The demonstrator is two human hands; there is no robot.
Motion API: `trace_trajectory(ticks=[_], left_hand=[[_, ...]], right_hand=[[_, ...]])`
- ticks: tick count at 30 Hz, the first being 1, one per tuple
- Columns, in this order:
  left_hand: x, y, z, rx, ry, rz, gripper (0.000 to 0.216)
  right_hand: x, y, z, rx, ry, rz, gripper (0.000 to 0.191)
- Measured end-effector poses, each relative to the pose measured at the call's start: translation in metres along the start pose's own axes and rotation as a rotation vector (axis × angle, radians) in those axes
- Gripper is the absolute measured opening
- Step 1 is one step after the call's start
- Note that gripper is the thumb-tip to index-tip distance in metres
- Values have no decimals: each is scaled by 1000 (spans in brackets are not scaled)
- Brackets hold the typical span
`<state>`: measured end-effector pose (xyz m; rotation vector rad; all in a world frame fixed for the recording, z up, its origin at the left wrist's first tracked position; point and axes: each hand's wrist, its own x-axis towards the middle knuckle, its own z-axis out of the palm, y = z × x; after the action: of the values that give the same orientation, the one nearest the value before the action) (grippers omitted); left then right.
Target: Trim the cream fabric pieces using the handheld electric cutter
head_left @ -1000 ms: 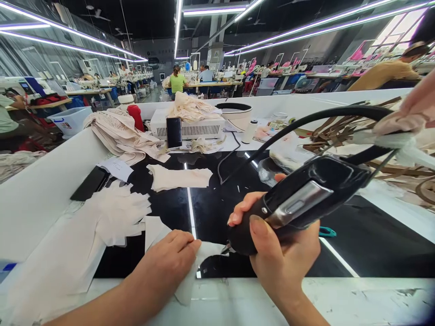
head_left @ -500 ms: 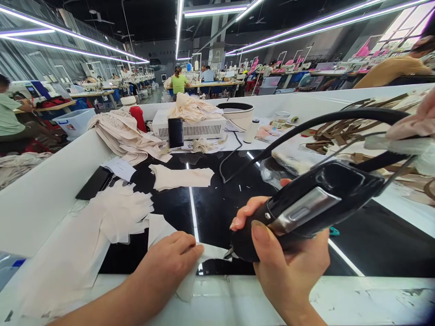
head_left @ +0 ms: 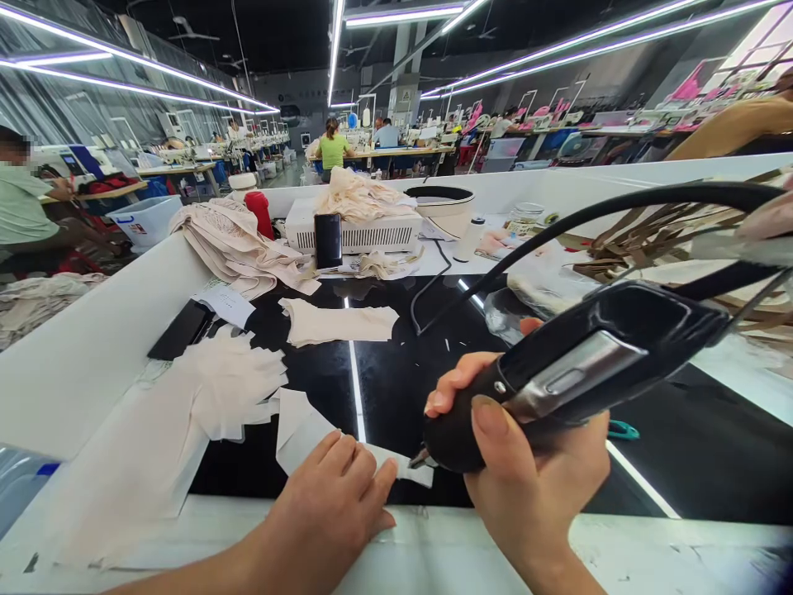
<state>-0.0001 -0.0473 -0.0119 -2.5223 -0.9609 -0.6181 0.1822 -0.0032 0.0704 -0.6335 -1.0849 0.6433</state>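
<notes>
My right hand (head_left: 526, 479) is wrapped round a black corded hand tool (head_left: 576, 372) with a silver panel. The tool's small metal tip (head_left: 416, 457) touches a pale fabric strip (head_left: 396, 464) lying on the black glossy table (head_left: 396, 372). My left hand (head_left: 334, 496) lies on the near end of that strip, fingers together and flat, pressing it against the white table edge. The tool's thick black cable (head_left: 595, 215) arcs up and off to the right.
A pile of cut pale pieces (head_left: 223, 380) lies left of my hands, another folded piece (head_left: 338, 322) farther back. Behind stand a white box unit (head_left: 372, 235), a dark phone (head_left: 327, 240), a bowl (head_left: 443, 207) and heaped fabric (head_left: 229, 244). Brown straps (head_left: 650, 231) lie right. People work at distant tables.
My left hand slid a little right and nearer, dragging the strip so more of it lies on the black surface. The tool stays at the strip's end.
</notes>
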Motion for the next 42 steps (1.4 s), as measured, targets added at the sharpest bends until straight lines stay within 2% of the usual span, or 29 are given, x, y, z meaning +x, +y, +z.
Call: trace_trajectory(ticks=[10, 14, 19, 25, 29, 37, 42], left_hand=[[4, 9, -8, -1, -6, 10, 36], [3, 9, -7, -14, 1, 20, 33], [1, 9, -4, -30, -20, 31, 35], [4, 6, -10, -65, 43, 39, 32], [2, -4, -17, -150, 50, 21, 33], [-2, -13, -31, -236, 40, -59, 49], [-4, -12, -33, -256, 10, -92, 37]], right_hand=[[3, 9, 11, 42, -61, -5, 38], [2, 8, 11, 41, -61, 6, 34], [3, 11, 16, 112, -57, 13, 37], [4, 7, 19, 30, -122, 22, 36], [3, 7, 20, 18, -90, 11, 37], [-8, 9, 22, 41, -24, -14, 42], [-7, 6, 21, 73, -25, -3, 41]])
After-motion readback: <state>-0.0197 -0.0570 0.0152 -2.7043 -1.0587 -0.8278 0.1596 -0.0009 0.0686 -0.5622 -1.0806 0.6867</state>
